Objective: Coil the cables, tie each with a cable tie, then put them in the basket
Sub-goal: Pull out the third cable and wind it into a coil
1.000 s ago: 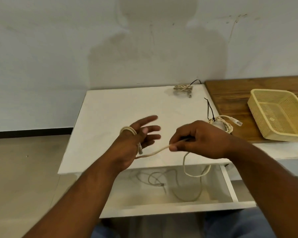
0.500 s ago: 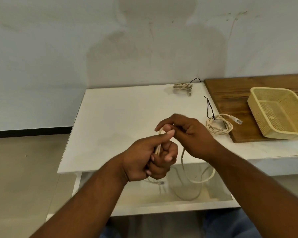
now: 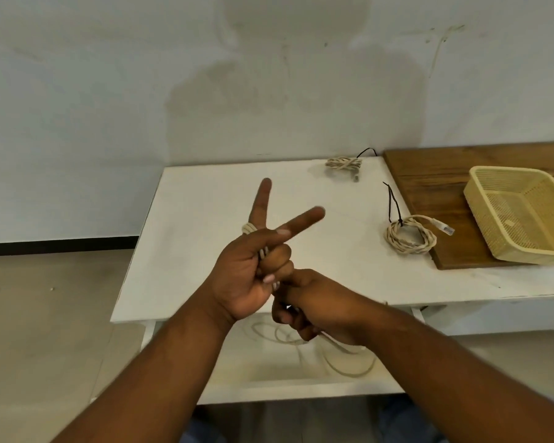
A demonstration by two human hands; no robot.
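Observation:
My left hand is raised over the white table, two fingers spread straight in a V and the others curled. A beige cable is wound in a few turns round that hand, and the curled fingers clamp it. Just below, my right hand grips the same cable; its loose length trails down into the open drawer. A coiled cable with a black tie lies at the table's right. Another coiled cable lies at the back. The yellow basket holds no cables.
The basket stands on a wooden board at the right end of the table. The white drawer is pulled out under the table's front edge, above my lap. A wall runs close behind the table; bare floor lies to the left.
My left hand has opened two fingers into a V and turned palm-up with more cable round it. My right hand has dropped below it, drawing the cable downward.

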